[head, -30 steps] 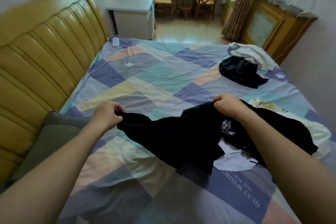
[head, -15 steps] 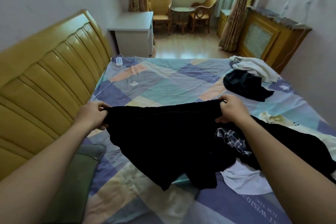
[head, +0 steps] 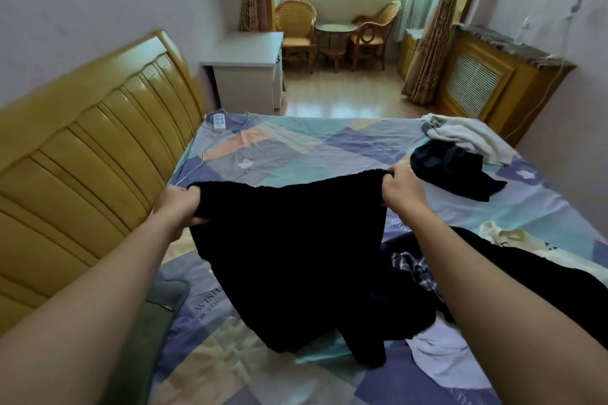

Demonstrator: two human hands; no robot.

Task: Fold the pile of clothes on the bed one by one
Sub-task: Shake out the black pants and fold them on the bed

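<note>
- The left hand grips one top corner of the black knit fabric garment, fingers curled round its edge.
- The right hand pinches the opposite top corner; the top edge spans between the hands.
- The garment hangs above the patchwork-print bed sheet, its lower part trailing onto the bed near the near edge.
- The pile of dark, plaid and white clothes lies just beside it, under the right forearm.
- Compared with half a second ago, the garment is raised higher and spread flatter.
- A black crumpled garment and a cream-white cloth lie toward the far right corner.
</note>
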